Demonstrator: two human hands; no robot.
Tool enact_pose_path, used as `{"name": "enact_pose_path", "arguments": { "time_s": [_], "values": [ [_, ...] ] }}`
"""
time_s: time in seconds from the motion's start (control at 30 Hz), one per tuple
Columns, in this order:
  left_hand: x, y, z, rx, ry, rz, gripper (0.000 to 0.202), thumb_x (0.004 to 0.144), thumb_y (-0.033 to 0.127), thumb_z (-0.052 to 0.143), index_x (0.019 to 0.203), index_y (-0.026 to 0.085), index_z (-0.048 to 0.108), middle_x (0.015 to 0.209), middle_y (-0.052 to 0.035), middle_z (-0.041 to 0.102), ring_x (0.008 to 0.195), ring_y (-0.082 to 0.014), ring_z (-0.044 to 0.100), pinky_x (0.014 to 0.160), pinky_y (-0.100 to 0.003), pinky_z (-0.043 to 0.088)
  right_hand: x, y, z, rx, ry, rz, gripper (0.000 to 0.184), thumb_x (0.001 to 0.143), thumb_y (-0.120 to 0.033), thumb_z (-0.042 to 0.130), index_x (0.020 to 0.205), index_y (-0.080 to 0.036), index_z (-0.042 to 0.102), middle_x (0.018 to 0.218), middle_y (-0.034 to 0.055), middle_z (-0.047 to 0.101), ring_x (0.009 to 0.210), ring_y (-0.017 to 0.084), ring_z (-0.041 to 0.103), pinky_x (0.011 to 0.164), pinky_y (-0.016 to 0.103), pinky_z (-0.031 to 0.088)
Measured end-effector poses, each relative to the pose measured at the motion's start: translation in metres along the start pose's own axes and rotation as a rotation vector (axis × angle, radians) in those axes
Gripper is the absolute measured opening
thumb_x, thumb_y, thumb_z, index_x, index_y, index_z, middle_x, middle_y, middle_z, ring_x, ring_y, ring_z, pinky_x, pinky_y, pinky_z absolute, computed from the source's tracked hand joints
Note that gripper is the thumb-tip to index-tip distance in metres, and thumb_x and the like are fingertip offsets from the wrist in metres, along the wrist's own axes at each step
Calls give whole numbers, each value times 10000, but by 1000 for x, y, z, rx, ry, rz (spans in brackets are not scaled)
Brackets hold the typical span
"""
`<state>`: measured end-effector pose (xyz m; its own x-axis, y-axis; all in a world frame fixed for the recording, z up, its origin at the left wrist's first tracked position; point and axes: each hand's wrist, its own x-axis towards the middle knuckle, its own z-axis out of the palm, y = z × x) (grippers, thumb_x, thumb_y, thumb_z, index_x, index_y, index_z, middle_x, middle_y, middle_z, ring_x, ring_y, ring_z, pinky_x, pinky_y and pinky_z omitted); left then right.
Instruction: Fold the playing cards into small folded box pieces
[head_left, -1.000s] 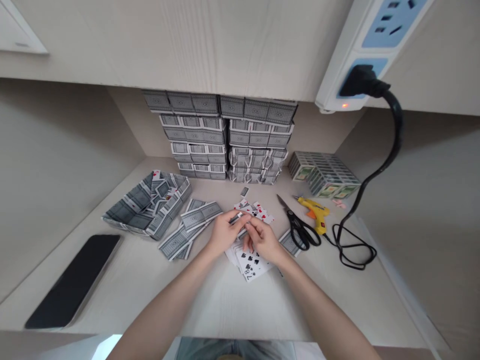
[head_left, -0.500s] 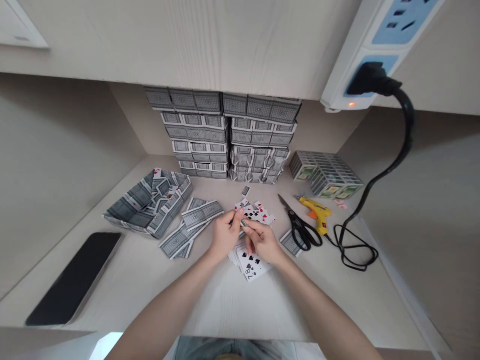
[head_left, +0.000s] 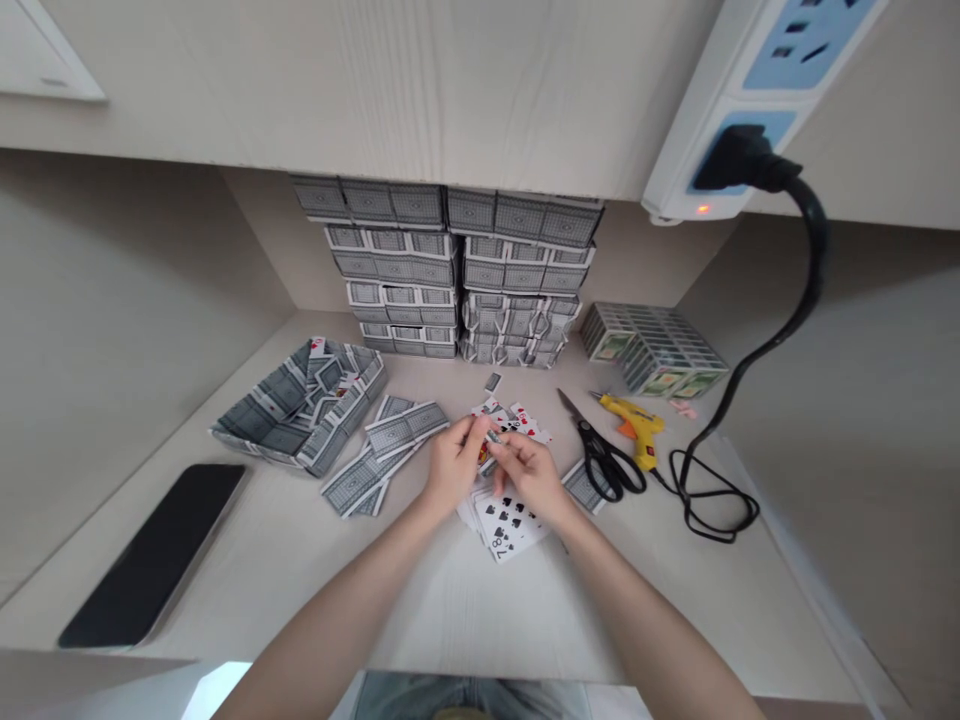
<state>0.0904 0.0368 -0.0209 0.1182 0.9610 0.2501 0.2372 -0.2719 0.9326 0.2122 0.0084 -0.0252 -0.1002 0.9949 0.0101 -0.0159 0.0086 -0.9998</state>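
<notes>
My left hand (head_left: 452,467) and my right hand (head_left: 526,473) meet at the middle of the desk, both pinched on a small folded playing card (head_left: 491,437) held between their fingertips. Under the hands lies a loose pile of face-up playing cards (head_left: 504,524), with more red-suit cards (head_left: 525,424) just beyond the fingers. To the left of my left hand lie folded strips of grey-backed cards (head_left: 382,450).
An open box made of cards (head_left: 300,405) sits at the left, stacked card boxes (head_left: 450,275) at the back. Scissors (head_left: 600,450), a yellow glue gun (head_left: 631,424) with black cord (head_left: 712,495), card decks (head_left: 652,350) are at the right. A phone (head_left: 154,555) lies front left.
Both hands stay together over the card pile. The fingers have shifted slightly on the small folded card; the view has drifted a little.
</notes>
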Motion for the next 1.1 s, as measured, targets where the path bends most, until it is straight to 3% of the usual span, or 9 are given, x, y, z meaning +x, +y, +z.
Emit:
{"name": "enact_pose_path", "arguments": {
  "time_s": [0.27, 0.37, 0.5, 0.6, 0.73, 0.8, 0.93, 1.1],
  "values": [
    [2, 2, -11, 261, -86, 166, 298, 821, 351, 441, 611, 166, 544, 570, 13, 558, 533, -93, 463, 546, -206, 351, 3, -7, -6, -14, 127, 20, 305, 723, -486, 590, 673, -191, 532, 347, -55, 492, 305, 109, 427, 369, 229, 337],
    [2, 0, -9, 314, -102, 160, 371, 827, 365, 419, 533, 162, 518, 482, 21, 516, 454, -82, 420, 484, -205, 310, 3, -8, -7, -13, 134, 42, 324, 698, -500, 606, 640, -194, 518, 326, -58, 477, 295, 119, 432, 356, 234, 330],
    [1, -4, -5, 294, -108, 150, 395, 841, 392, 403, 563, 162, 563, 471, 13, 539, 472, -89, 481, 495, -196, 333, 4, -9, -7, 25, 161, 63, 335, 687, -510, 611, 672, -187, 523, 340, -58, 486, 295, 118, 442, 342, 229, 322],
    [2, -6, -4, 307, -72, 112, 424, 847, 418, 389, 550, 163, 551, 452, 10, 532, 468, -95, 488, 481, -196, 331, 5, -9, -5, 87, 146, 69, 337, 671, -497, 633, 704, -184, 513, 377, -61, 505, 303, 105, 436, 342, 221, 326],
    [2, -7, -5, 362, -21, 102, 430, 846, 436, 390, 549, 163, 540, 461, 10, 525, 461, -92, 470, 470, -198, 318, 4, -6, -3, 53, 106, 57, 351, 672, -485, 641, 615, -202, 441, 379, -62, 483, 318, 100, 436, 348, 219, 332],
    [3, -7, -5, 368, -12, 107, 370, 837, 428, 416, 626, 166, 571, 523, 8, 562, 491, -93, 487, 487, -197, 334, 4, -5, -3, 20, 123, 36, 344, 693, -494, 617, 625, -208, 437, 389, -67, 463, 325, 103, 433, 349, 224, 331],
    [4, -6, -3, 253, 23, 132, 275, 802, 379, 509, 999, 191, 547, 750, -5, 632, 629, -106, 568, 597, -207, 420, 5, 0, -4, -14, 147, 0, 305, 734, -504, 566, 759, -209, 490, 451, -65, 458, 347, 105, 421, 359, 234, 327],
    [5, -10, -2, 266, 6, 158, 261, 829, 328, 481, 1053, 200, 527, 867, -32, 656, 705, -122, 609, 667, -232, 459, 8, 8, -7, -18, 125, 10, 267, 770, -471, 527, 831, -215, 483, 444, -60, 481, 381, 125, 448, 411, 250, 362]
  ]
}}
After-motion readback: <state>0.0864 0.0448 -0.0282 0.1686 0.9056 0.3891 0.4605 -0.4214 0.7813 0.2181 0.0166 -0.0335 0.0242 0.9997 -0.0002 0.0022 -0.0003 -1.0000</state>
